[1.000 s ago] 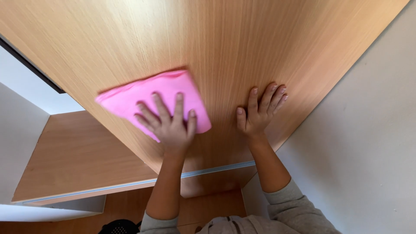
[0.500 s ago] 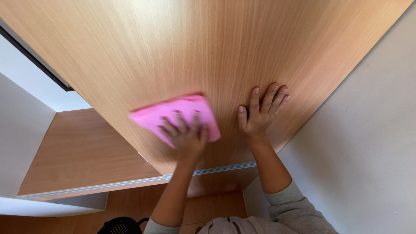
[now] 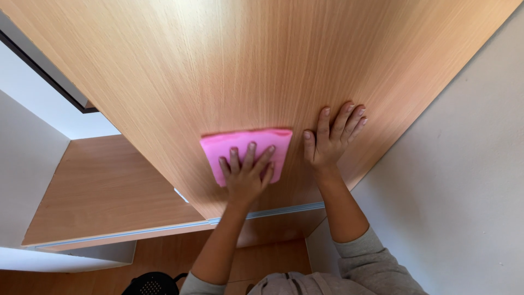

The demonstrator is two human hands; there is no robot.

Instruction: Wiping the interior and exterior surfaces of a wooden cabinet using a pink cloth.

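Two bare hands lie flat against a large wooden panel (image 3: 240, 65) that fills the upper part of the view. The left hand (image 3: 245, 175) reaches up on a bare forearm, its fingers (image 3: 250, 155) spread and laid over the lower part of a pink cloth (image 3: 245, 146), pressing it to the wood with the palm below the cloth's bottom edge; nothing is pinched or gripped, the cloth is only held down under the open hand. The cloth sits low on the panel, near its bottom edge, and its right edge comes just beside the thumb of the right hand (image 3: 327, 139). That hand rests open on the bare wood, fingers (image 3: 344, 117) together and slanted up to the right, thumb pointing up, holding nothing. Its forearm runs down into a grey sleeve (image 3: 371, 262) pushed back from the wrist.

The left forearm is cut off at the bottom edge of the view, so its sleeve barely shows. The panel runs out of the view at the top and both sides. A white wall (image 3: 464, 180) stands to the right. To the left a lower wooden shelf (image 3: 109, 191) shows. A dark meshed thing (image 3: 150, 284) at the bottom edge is too cut off to make out.
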